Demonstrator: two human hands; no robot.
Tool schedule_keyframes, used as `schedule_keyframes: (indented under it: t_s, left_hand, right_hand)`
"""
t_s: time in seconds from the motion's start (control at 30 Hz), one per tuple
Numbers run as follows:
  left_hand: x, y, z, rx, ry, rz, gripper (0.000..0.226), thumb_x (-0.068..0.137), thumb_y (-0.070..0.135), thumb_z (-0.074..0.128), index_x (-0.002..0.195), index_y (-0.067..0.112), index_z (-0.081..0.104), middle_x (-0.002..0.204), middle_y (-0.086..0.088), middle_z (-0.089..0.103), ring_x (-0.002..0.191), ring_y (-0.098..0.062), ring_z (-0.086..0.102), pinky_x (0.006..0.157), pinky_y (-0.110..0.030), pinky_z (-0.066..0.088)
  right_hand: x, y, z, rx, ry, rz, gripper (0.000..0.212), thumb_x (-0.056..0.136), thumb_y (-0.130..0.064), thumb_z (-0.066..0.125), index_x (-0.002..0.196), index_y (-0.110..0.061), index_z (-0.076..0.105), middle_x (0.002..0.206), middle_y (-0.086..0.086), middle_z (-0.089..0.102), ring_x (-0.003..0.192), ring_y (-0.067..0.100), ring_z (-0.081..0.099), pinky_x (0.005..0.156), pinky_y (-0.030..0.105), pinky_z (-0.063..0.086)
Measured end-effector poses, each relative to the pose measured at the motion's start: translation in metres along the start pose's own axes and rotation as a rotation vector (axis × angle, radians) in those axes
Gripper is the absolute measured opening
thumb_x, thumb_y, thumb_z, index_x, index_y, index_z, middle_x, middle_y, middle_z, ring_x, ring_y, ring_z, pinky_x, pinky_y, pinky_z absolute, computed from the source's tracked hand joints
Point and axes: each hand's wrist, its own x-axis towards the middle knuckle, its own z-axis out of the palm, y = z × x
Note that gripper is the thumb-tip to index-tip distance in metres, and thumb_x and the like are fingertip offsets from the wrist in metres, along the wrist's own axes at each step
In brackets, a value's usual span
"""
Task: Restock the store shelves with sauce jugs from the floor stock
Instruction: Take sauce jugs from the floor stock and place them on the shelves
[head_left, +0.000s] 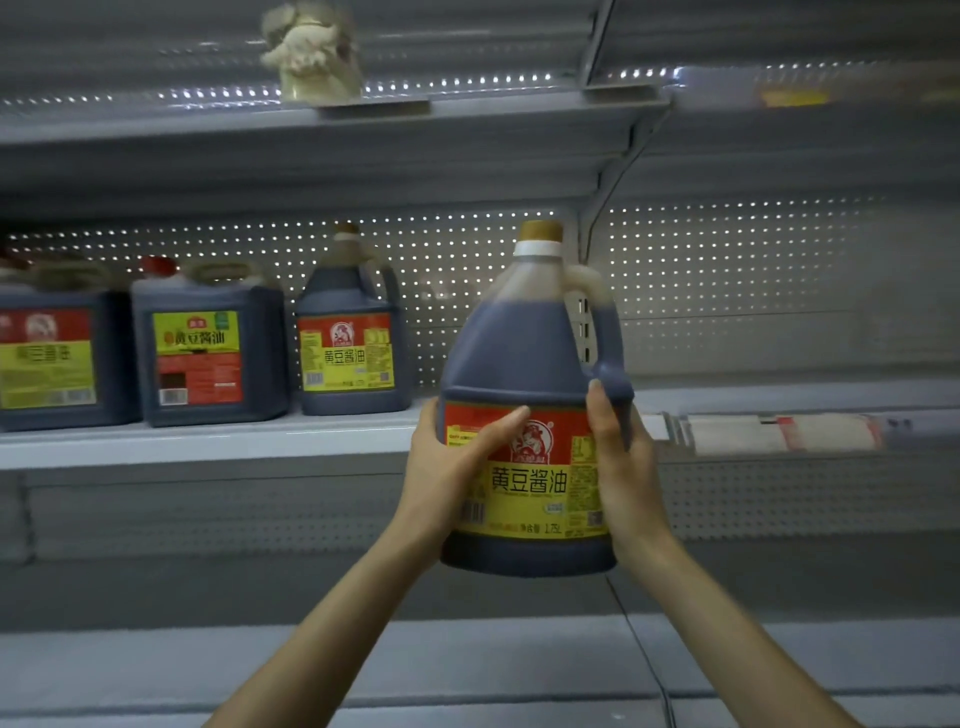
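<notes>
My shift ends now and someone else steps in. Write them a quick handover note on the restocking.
The left hand grips the held jug on its left side, thumb across the label.
The right hand grips its right side at the base of the handle.
The jug is upright, in the air before the middle shelf.
Done: matching jug, square jug and leftmost jug stand on that shelf.
Left: set this one in the bare space right of the matching jug; floor stock is not in view.
</notes>
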Motion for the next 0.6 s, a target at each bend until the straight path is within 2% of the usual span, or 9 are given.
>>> schedule_keyframes:
  t_s: [0.07, 0.23, 0.37, 0.47, 0.6]
  left_hand:
    - [0.006, 0.001, -0.011, -0.004, 0.023, 0.004, 0.086, 0.045, 0.052, 0.080, 0.119, 0.020, 0.051, 0.101, -0.001, 0.072, 0.087, -0.014, 0.072, 0.070, -0.028, 0.058]
    - [0.029, 0.005, -0.021, -0.037, 0.068, 0.037, 0.091, 0.044, 0.055, 0.078, 0.122, 0.016, 0.052, 0.104, -0.002, 0.072, 0.090, -0.017, 0.072, 0.072, -0.031, 0.058]
    - [0.060, 0.008, -0.017, -0.042, 0.097, 0.059, 0.093, 0.045, 0.056, 0.077, 0.125, 0.015, 0.051, 0.105, -0.003, 0.072, 0.092, -0.019, 0.071, 0.078, -0.037, 0.057]
    - [0.090, 0.009, -0.012, -0.032, 0.115, 0.091, 0.086, 0.045, 0.055, 0.075, 0.120, 0.018, 0.054, 0.100, -0.001, 0.073, 0.089, -0.017, 0.072, 0.074, -0.032, 0.058]
    - [0.130, 0.003, -0.009, 0.016, 0.121, 0.108, 0.090, 0.045, 0.057, 0.074, 0.122, 0.016, 0.053, 0.100, 0.000, 0.073, 0.089, -0.014, 0.072, 0.072, -0.028, 0.055]
  right_hand:
    - [0.007, 0.002, 0.010, -0.015, -0.025, 0.007, 0.092, 0.047, -0.087, 0.062, 0.111, -0.022, 0.055, 0.092, 0.003, 0.072, 0.086, 0.020, 0.071, 0.072, 0.030, 0.057]
    - [0.040, 0.001, 0.023, -0.023, -0.122, 0.001, 0.058, 0.072, -0.067, 0.057, 0.109, -0.023, 0.056, 0.094, 0.003, 0.072, 0.087, 0.020, 0.071, 0.082, 0.040, 0.057]
    - [0.076, -0.004, 0.027, -0.052, -0.154, -0.036, 0.069, 0.069, -0.070, 0.058, 0.113, -0.016, 0.057, 0.100, 0.006, 0.072, 0.091, 0.020, 0.071, 0.086, 0.044, 0.056]
    - [0.106, -0.002, 0.028, -0.042, -0.155, -0.066, 0.065, 0.072, -0.066, 0.059, 0.113, -0.016, 0.056, 0.099, 0.005, 0.072, 0.090, 0.019, 0.070, 0.086, 0.042, 0.056]
    - [0.145, 0.015, 0.028, -0.048, -0.123, -0.096, 0.067, 0.065, -0.070, 0.057, 0.107, -0.017, 0.055, 0.092, 0.000, 0.071, 0.088, 0.017, 0.070, 0.081, 0.035, 0.055]
